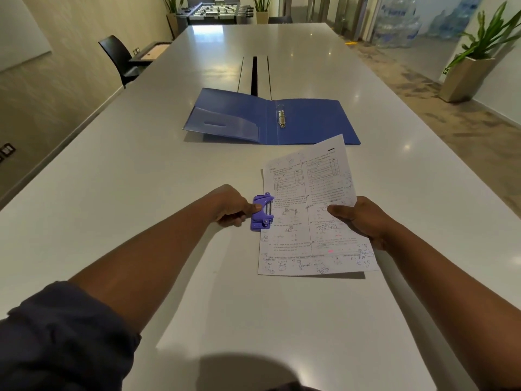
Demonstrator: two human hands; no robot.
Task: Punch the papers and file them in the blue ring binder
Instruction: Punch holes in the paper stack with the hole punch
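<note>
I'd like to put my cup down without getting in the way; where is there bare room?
Bare table left of the binder, and beyond it. Crowded: left hand on punch, right hand holding papers.

One binder (270, 117), open. One punch (262, 212). Papers (313, 215): one sheet visible, perhaps more beneath, edges too close to tell. Two hands: left (232, 206), right (359, 220). One chair (121, 59). Three plants: (479, 38), (260, 4), (170, 4).
</note>
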